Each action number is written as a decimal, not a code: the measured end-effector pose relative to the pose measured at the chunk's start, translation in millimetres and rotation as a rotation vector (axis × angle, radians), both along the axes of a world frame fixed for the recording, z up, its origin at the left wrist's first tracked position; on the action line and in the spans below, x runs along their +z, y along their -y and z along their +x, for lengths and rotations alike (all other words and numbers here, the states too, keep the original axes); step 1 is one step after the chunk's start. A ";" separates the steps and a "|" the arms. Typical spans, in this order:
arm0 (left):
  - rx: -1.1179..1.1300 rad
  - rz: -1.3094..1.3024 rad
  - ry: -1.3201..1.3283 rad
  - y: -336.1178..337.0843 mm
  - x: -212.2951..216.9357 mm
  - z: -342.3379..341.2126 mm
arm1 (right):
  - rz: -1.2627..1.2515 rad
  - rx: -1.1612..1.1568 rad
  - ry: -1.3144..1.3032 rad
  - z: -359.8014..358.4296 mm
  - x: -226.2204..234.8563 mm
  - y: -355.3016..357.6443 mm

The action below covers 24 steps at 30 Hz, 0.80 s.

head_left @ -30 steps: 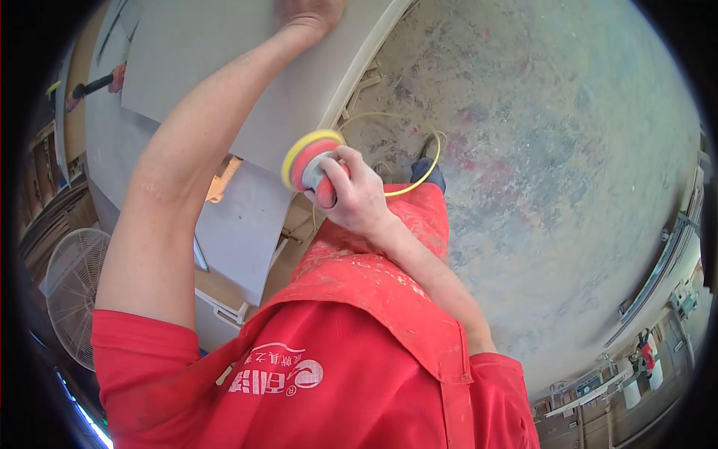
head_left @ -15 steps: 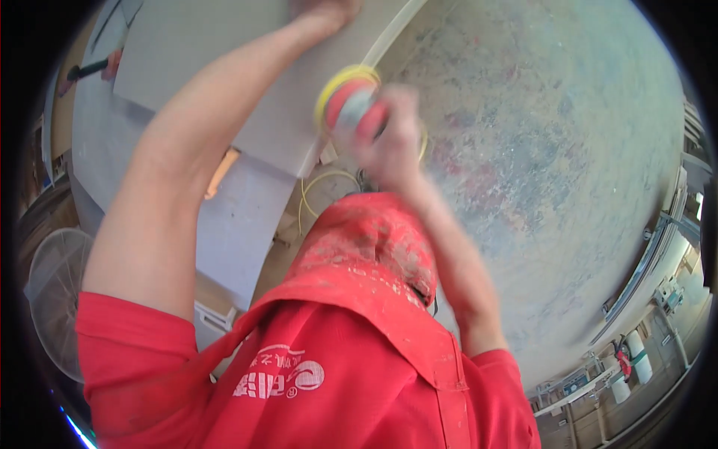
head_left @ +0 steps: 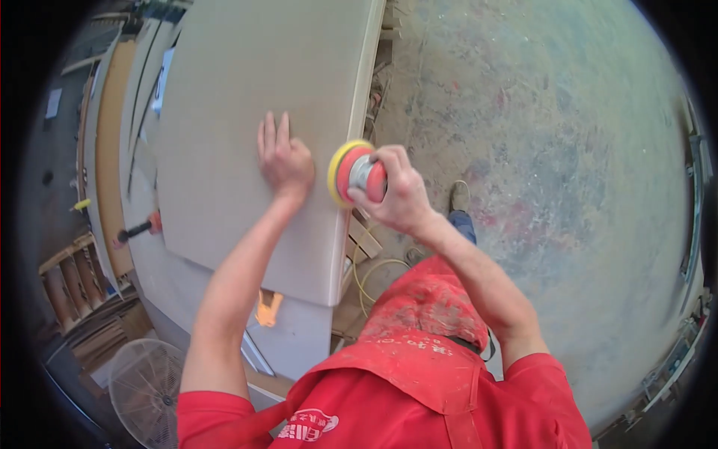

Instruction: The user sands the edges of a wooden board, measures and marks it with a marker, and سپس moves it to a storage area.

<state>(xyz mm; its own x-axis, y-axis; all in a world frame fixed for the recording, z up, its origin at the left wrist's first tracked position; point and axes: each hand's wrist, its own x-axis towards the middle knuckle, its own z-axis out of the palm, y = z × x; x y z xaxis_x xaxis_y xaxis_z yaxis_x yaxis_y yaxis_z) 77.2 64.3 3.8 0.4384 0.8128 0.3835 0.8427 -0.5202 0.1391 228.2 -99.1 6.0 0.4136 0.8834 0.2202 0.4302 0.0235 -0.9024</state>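
Sander [head_left: 362, 173] is held on its side at the long right edge of the pale panel [head_left: 307, 82]; whether contact is made cannot be told. Right hand [head_left: 400, 188]: grip wrapped round the sander's body. Left hand [head_left: 286, 168]: laid on the panel's top, fingers extended, nothing grasped. The yellow disc [head_left: 333, 176] is best kept square to the edge, pressed lightly and evenly, so corners are not rounded over. Sander: red body, grey-banded. Panel: beige-grey, apparently smooth, edge paler.
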 end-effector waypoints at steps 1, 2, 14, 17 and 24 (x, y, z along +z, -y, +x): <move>0.013 -0.023 -0.028 1.2 1.9 0.7 | 0.012 -0.017 -0.015 18.8 -1.7 -21.4; 0.032 -0.046 -0.060 1.9 5.2 -0.6 | 0.024 -0.048 -0.015 36.4 -2.8 -43.1; -0.009 -0.119 -0.166 -2.9 15.9 -3.0 | 0.103 -0.201 -0.156 152.9 -17.4 -170.2; -0.062 -0.119 -0.171 -27.9 17.1 12.8 | 0.086 -0.038 -0.238 70.2 -18.3 -76.0; -0.182 -0.104 -0.096 -107.9 10.5 108.6 | 0.125 0.036 -0.384 2.4 -29.1 6.6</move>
<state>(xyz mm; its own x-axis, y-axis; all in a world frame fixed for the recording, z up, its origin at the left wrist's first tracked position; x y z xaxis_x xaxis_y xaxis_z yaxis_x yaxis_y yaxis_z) 185.7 172.3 14.3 0.6122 0.7496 0.2516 0.7479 -0.6522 0.1236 230.6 -105.7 -23.1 0.4562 0.8751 0.1617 0.0589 0.1516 -0.9867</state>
